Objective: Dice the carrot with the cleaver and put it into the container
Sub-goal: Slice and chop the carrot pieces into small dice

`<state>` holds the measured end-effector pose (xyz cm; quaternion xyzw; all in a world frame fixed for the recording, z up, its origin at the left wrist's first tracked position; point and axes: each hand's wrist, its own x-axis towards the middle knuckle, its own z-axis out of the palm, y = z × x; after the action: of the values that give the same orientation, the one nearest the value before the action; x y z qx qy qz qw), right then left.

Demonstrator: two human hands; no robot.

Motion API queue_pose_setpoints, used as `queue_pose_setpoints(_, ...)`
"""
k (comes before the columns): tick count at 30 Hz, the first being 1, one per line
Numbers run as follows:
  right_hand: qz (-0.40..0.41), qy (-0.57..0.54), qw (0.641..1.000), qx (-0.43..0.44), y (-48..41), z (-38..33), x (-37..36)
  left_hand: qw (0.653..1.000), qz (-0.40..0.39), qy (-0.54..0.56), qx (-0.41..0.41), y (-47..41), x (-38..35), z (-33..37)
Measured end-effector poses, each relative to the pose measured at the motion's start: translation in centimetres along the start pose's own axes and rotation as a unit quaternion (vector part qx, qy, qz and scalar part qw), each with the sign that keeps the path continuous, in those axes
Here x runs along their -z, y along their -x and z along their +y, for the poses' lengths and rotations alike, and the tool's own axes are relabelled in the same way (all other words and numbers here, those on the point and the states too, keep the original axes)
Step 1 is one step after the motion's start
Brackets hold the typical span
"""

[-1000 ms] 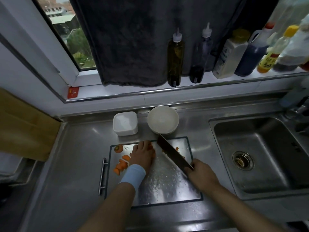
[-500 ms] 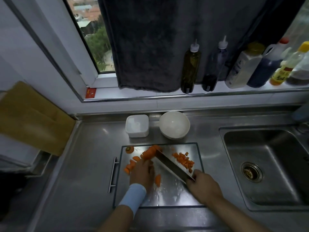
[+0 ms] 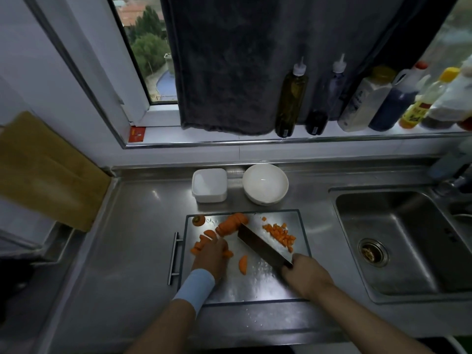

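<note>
Here, a carrot is part diced on a steel cutting board [image 3: 255,284] at centre frame, with the cleaver [image 3: 263,247] in the right hand [image 3: 306,275].
The right hand's fingers wrap the cleaver's handle at lower centre-right, and the blade angles up-left to the big carrot chunk [image 3: 231,223]. The left hand [image 3: 210,254] lies knuckles-up over carrot slices [image 3: 201,242] at the board's left. Its fingertips are hidden, so its hold cannot be told. Diced carrot [image 3: 279,233] is heaped right of the blade. The white container [image 3: 209,185] sits above the board, beside a white bowl [image 3: 265,183].

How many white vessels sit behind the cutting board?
2: a square container on the left and a round bowl right beside it, both just behind the cutting board. None seems hidden.
</note>
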<state>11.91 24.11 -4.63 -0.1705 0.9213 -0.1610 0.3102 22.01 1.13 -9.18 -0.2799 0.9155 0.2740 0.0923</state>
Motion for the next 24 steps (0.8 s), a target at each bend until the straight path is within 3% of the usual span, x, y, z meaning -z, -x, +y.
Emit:
queue_pose_setpoints(3,-0.005,0.011,1.0,-0.013,0.2,-0.2,-0.2,0.984,-0.033,0.165,0.062,0.9,-0.5,0.6)
queue_pose_setpoints(9,0.002,0.033,0.999,-0.019,0.8,-1.0,-0.6,0.923,0.031,0.337,0.182,2.1,-1.8,3.3)
queue_pose_setpoints(15,0.004,0.031,0.999,-0.028,1.2,-1.4,-0.9,0.942,0.018,0.296,0.154,2.4,-2.0,2.3)
queue_pose_setpoints(24,0.003,0.022,0.999,-0.038,1.4,-1.6,-2.0,0.986,0.011,0.165,-0.012,2.6,-2.6,0.6)
